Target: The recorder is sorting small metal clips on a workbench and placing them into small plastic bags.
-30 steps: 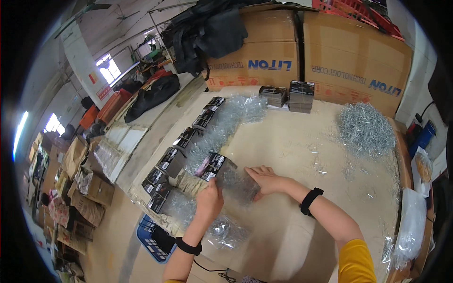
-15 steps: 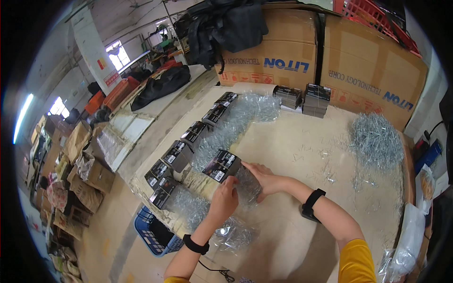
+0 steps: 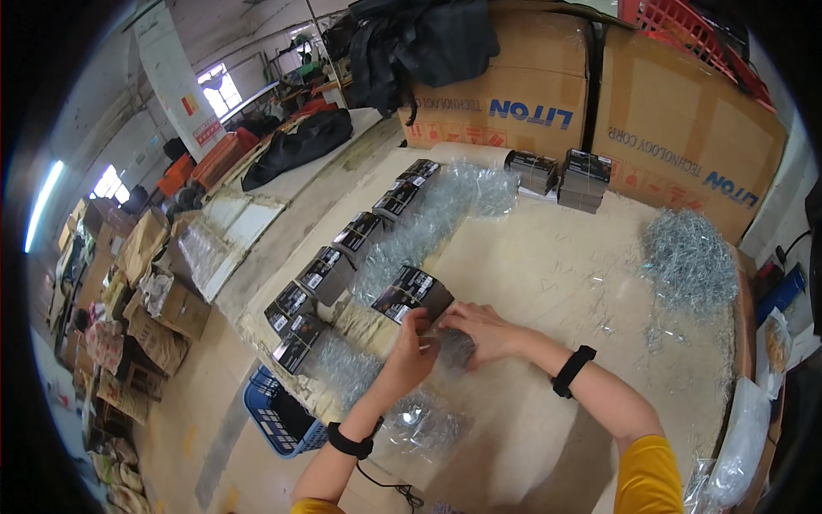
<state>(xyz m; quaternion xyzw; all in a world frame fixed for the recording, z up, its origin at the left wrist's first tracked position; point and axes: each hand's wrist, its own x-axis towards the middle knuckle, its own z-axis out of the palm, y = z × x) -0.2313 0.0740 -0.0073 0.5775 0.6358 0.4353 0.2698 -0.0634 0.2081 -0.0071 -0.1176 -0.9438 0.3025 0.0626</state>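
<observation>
In from the tabletop [image 3: 531,248]'s left edge, toward its near-left corner, sits a card stack [image 3: 409,294]. The left hand [image 3: 408,355] has its fingers at the stack's near side; the right hand [image 3: 486,332] bends over a blurred greyish bundle [image 3: 456,349] (whether either grips, I cannot tell). Beside that corner, a blue basket [image 3: 259,403] holds black stuff [image 3: 289,418].

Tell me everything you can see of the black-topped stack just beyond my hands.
The stack has a black top with pale print and greyish sides that look layered, perhaps card. It lies top up, turned at an angle, apparently resting on the table, near a heap of silvery strands. The left hand overlaps its near edge in view; the right hand is close by. Contact is unclear.
</observation>
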